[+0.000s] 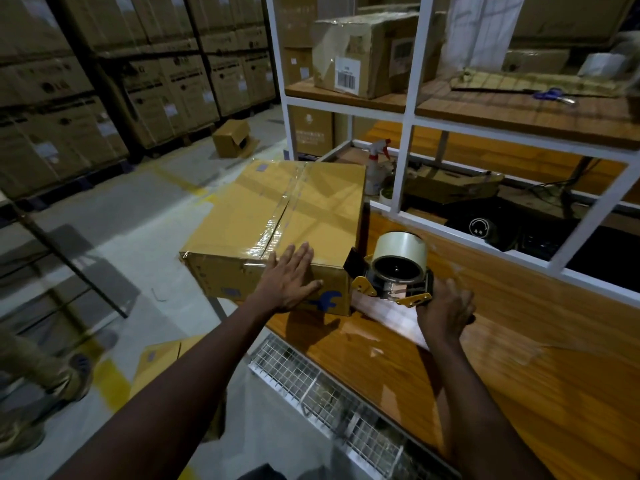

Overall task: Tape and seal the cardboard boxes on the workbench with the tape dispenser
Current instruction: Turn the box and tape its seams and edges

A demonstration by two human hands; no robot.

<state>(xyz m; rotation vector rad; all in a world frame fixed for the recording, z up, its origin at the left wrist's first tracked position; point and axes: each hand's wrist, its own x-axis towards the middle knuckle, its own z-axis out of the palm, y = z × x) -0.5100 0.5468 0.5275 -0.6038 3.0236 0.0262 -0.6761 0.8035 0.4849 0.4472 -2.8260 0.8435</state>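
A closed yellow-brown cardboard box [256, 216] lies on the left end of the wooden workbench [519, 341], partly overhanging its edge. Clear tape runs along the box's top seam. My left hand [292, 280] lies flat, fingers spread, on the near top edge and front face of the box. To the right of the box, my right hand [445, 311] grips the handle of the tape dispenser [394, 271], which carries a roll of clear tape and sits just above the bench, close to the box's near right corner.
A white metal shelf frame [408, 112] rises behind the bench, with a taped box [367, 53] and scissors [554, 95] on its shelf. A spray bottle [375, 168] stands behind the box. Wire mesh [329, 400] runs under the bench's front edge. Stacked cartons fill the left background. Another person's leg [41, 368] is at lower left.
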